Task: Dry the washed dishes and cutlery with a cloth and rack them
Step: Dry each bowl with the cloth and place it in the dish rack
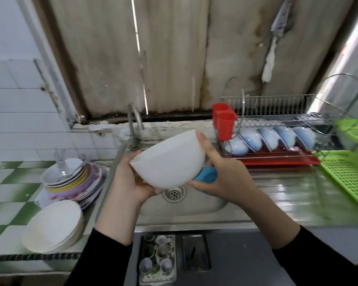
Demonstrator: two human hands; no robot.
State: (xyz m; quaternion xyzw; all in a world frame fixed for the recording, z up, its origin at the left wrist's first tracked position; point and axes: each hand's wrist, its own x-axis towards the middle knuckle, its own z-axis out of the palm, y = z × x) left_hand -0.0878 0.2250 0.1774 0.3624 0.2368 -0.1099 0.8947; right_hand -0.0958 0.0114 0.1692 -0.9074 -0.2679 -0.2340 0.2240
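Now, table (pixel 287 195): steel top runs right of the right hand (pixel 221 174); the sink (pixel 194 207) lies below both hands.
Rack (pixel 277 120): well right of the right hand, blue bowls tilted inside.
White bowl (pixel 170 159): between the hands; probably light, stiff, slick if wet, safest at rim and base.
Left hand (pixel 130 182): curled round the bowl's side.
Right hand: thumb on rim, blue cloth (pixel 206 175) pressed against bowl.

Left hand (pixel 129 180) and right hand (pixel 223 174) raised close together, fingers (pixel 203 141) gripping.
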